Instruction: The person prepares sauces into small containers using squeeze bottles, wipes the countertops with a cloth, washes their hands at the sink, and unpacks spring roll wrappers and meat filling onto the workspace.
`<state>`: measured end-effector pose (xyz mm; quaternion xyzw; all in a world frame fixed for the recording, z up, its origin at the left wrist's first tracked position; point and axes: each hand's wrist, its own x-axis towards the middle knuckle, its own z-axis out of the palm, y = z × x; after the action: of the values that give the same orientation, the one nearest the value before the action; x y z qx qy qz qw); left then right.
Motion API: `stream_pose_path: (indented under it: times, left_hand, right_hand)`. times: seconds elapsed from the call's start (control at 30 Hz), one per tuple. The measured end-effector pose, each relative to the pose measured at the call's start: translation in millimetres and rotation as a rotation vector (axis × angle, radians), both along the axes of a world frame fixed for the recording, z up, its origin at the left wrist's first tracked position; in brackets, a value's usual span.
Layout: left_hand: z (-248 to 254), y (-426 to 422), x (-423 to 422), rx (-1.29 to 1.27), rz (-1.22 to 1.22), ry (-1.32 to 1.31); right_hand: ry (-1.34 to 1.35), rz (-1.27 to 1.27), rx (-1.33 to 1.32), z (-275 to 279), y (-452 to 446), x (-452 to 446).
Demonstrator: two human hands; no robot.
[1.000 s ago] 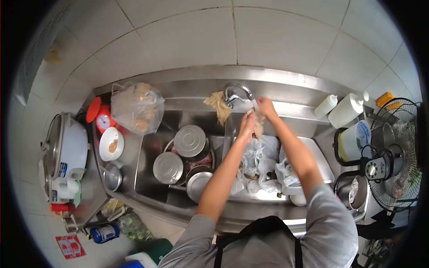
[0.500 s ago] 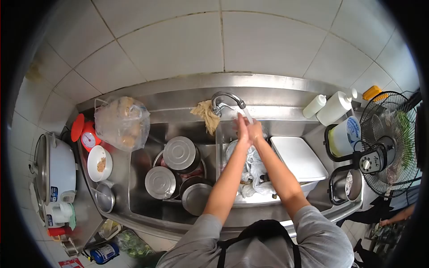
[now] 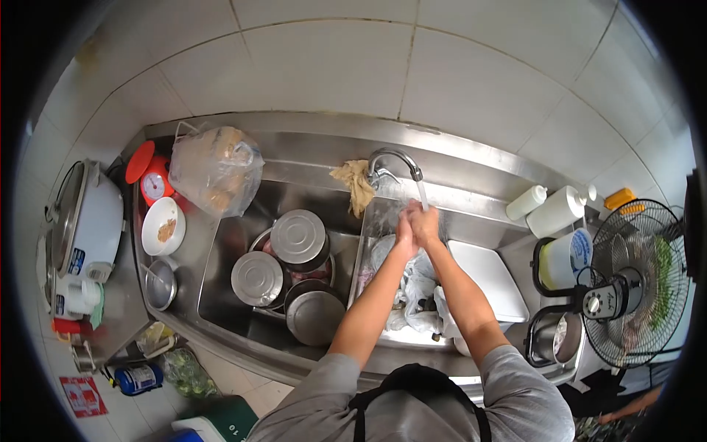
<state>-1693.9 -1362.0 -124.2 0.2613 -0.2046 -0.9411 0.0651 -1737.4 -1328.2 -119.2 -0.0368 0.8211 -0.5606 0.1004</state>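
Water runs from the curved metal faucet (image 3: 398, 156) onto my two hands, which are pressed together over the right sink basin. My left hand (image 3: 405, 230) lies against my right hand (image 3: 425, 223); the fingers overlap and blur in the water, so their shape is hard to make out. No object shows between them. Below them, crumpled plastic bags (image 3: 420, 283) lie in the basin. A tan cloth (image 3: 355, 186) hangs over the sink edge, left of the faucet. Lidded metal pots (image 3: 300, 236) stand in the left basin.
A bag of tan items (image 3: 219, 169), a red scale (image 3: 153, 184) and a white bowl (image 3: 162, 227) stand at left. To the right are a white lid (image 3: 487, 280), white bottles (image 3: 554, 212), a tub (image 3: 565, 259) and a fan (image 3: 637, 283). Another person's arm (image 3: 632, 407) shows at lower right.
A second ago my hands held a tan cloth-like thing under the faucet; it is no longer in them. They have come together under the stream. The view has shifted.
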Motion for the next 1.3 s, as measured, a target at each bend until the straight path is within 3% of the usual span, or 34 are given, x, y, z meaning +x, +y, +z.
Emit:
stream_pose_path:
  times: [0.03,0.13,0.2,0.3,0.37,0.47,0.5,0.6,0.7,0.8,0.87,0.93,1.0,1.03,1.07,1.1,1.17,1.27,1.3]
  left_hand:
    - [-5,2,3,-0.067,-0.05,-0.072]
    - [-14,2,16,-0.433,-0.239,-0.038]
    - [-32,-6,11,-0.827,-0.212,-0.058]
    - [-15,-19,-6,-1.404,-0.213,-0.183]
    - [15,-19,-3,-1.437,-0.27,-0.145]
    - [31,-21,-4,-1.567,-0.384,-0.159]
    - [32,-21,-2,-1.619,-0.43,-0.175]
    - [56,-15,8,-1.68,-0.475,-0.212]
    - [39,-17,-2,-1.715,-0.342,-0.222]
    - [55,-16,1,-1.634,-0.313,-0.149]
    - [62,-13,7,-1.59,-0.276,-0.166]
    - [60,-11,15,-1.514,-0.132,-0.157]
    - [61,-4,21,-1.446,0.106,-0.127]
    - [70,1,28,-1.425,0.176,-0.125]
    - [77,7,32,-1.409,0.242,-0.117]
    - [75,13,31,-1.229,0.225,-0.026]
    - [80,35,41,-0.882,0.231,0.109]
    - [66,52,78,-0.654,0.411,-0.02]
    - [30,48,78,-0.909,0.607,-0.196]
  right_hand:
    - [-0.119,-0.028,0.049,20,2,2]
    - [0.011,0.42,0.368,17,18,-38]
    - [0.394,0.545,0.561,-10,20,-67]
    - [0.025,0.66,0.371,1,-12,-109]
    - [-0.312,0.702,0.126,6,-28,-105]
    - [-0.514,0.675,0.032,8,-48,-107]
    - [-0.461,0.65,0.137,17,-51,-103]
    - [-0.46,0.609,0.154,11,-52,-111]
    - [-0.318,0.659,-0.01,1,-55,-125]
    - [-0.332,0.907,-0.324,-16,-75,-158]
    - [-0.641,0.698,-0.461,2,-81,-139]
    - [-0.338,0.698,-0.392,45,-53,-92]
    - [-0.113,0.604,-0.311,21,-12,-94]
    - [-0.166,0.333,-0.296,19,14,-76]
    - [-0.11,0.284,-0.421,-37,47,-84]
    - [-0.191,0.37,-0.462,-23,60,-32]
    - [-0.456,0.37,-1.046,-46,57,17]
    - [-0.731,0.282,-1.08,-25,63,54]
    - [-0.755,0.307,-1.085,-17,55,65]
